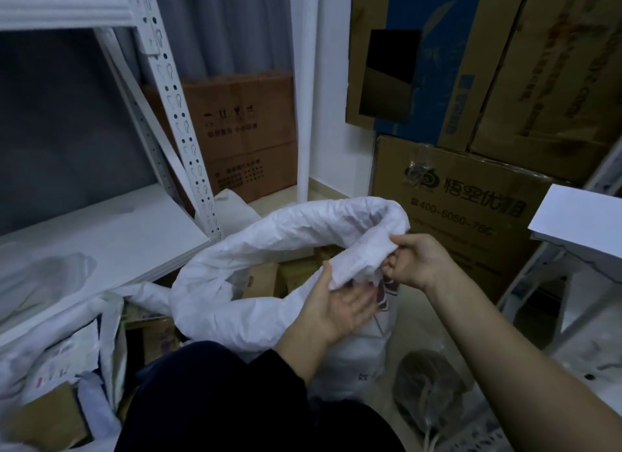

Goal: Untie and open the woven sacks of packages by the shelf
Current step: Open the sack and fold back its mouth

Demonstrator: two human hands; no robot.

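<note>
Woven sack [269,249]: on floor beside white shelf [101,239], mouth open, rim rolled down, cardboard packages [266,280] visible inside. Right hand [417,263]: pinching rolled rim. Left hand [336,307]: palm up, fingers extended beneath rim, apparently touching. Stacked cartons [464,209] behind.

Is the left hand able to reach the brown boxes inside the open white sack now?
Probably yes. The woven sack's rolled mouth gapes, leaving the cardboard packages exposed just beside the open left hand. Only the rolled rim lies between them, and the right hand pinches that rim.
</note>
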